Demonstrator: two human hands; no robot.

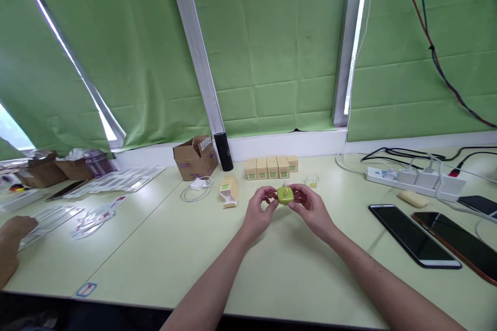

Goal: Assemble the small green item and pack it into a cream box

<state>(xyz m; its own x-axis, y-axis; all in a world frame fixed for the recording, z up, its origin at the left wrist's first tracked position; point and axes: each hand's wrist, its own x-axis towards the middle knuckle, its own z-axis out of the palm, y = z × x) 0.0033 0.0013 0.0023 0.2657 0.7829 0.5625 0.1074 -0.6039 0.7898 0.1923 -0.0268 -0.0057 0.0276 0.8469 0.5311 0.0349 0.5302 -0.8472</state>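
Observation:
Between both hands, above the table, is a small glossy green case (pixel 286 197) shaped like a rounded square. A small pale yellowish piece shows on its top; I cannot tell what that piece is. My left hand (pixel 259 210) pinches the case's left side with thumb and fingers. On the opposite side, my right hand (pixel 313 209) grips it the same way. Just behind the hands stands a row of several small tan boxes (pixel 267 168) with green labels. An opened tan box (pixel 229 190) lies to their left. A little clear container (pixel 311 181) with something yellow inside is to the right.
At the back are a cardboard carton (pixel 196 161), a black cylinder (pixel 223 151) and a white charger with cable (pixel 198 184). Phones (pixel 413 235) and a power strip (pixel 415 182) lie right. Another person's hand (pixel 18 227) rests by flat sheets (pixel 50 221) at far left.

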